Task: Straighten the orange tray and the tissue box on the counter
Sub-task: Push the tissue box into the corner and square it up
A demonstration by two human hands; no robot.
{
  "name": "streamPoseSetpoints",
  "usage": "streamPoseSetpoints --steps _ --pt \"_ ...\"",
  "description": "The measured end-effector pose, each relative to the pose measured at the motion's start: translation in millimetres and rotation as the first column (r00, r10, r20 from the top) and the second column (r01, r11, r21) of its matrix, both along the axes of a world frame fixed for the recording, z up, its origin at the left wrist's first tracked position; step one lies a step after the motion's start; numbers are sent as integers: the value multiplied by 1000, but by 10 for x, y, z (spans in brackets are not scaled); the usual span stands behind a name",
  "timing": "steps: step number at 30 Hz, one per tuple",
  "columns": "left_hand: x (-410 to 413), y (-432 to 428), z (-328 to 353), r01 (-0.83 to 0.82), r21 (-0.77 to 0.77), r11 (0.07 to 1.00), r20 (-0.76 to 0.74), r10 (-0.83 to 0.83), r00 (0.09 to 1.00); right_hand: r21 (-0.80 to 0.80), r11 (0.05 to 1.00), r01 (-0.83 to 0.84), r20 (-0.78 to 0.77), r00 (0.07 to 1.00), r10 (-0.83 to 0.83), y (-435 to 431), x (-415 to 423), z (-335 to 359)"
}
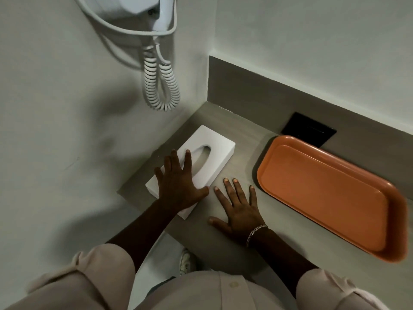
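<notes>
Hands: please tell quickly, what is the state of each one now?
Left hand: open, flat on the tissue box, holding nothing.
Right hand: open, flat on the counter, holding nothing.

A white wall-mounted hair dryer (143,7) is seen at the top edge of the view, fixed to the left wall above the counter's far left corner. From it a white coiled cord (161,86) is hung in a loop — its lowest coils stop short of the grey counter (223,238). A black rectangular plate (309,129) is set into the grey upstand along the counter's back edge. Below the counter's front edge a white shoe (186,260) is glimpsed on a pale floor.
</notes>
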State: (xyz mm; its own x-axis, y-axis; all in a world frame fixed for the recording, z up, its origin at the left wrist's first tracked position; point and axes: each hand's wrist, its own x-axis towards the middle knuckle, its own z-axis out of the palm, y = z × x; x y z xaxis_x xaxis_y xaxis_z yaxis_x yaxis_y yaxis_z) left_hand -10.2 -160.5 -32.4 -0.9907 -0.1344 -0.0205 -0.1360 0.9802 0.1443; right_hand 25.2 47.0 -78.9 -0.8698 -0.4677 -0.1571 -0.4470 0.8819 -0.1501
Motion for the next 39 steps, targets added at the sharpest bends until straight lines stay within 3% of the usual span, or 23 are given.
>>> streamPoseSetpoints --steps 30,35,39 --pt "-1120 1 176 -2 41 999 22 1 1000 2 1000 13 36 999 -13 -13 -26 43" --pt "-1056 -37 179 39 31 999 15 -40 999 4 1000 18 63 998 -18 -23 -29 34" --pt "-721 -117 160 157 17 987 -101 -155 983 6 1000 8 116 993 -9 -48 -57 74"
